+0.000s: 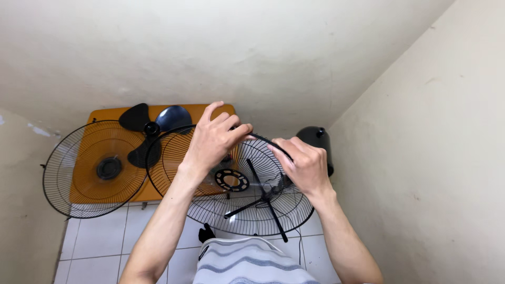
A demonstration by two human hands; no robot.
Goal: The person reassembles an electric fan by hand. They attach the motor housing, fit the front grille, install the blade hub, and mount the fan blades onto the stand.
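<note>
A round black wire fan grille (pixel 210 208) is held up in front of me, its ring-shaped centre plate (pixel 231 180) facing the camera. My left hand (pixel 213 139) pinches the thin black rim band (pixel 268 142) at the grille's top edge. My right hand (pixel 305 165) grips the same band a little to the right, fingers curled around it. The band runs between both hands.
A second wire grille (pixel 79 173) leans on an orange board (pixel 94 152) at the left. A black three-blade fan propeller (pixel 150 129) lies on the board. A black motor housing (pixel 315 138) and crossed stand legs (pixel 263 205) sit behind, on white floor tiles (pixel 105 236). Cream walls close in on both sides.
</note>
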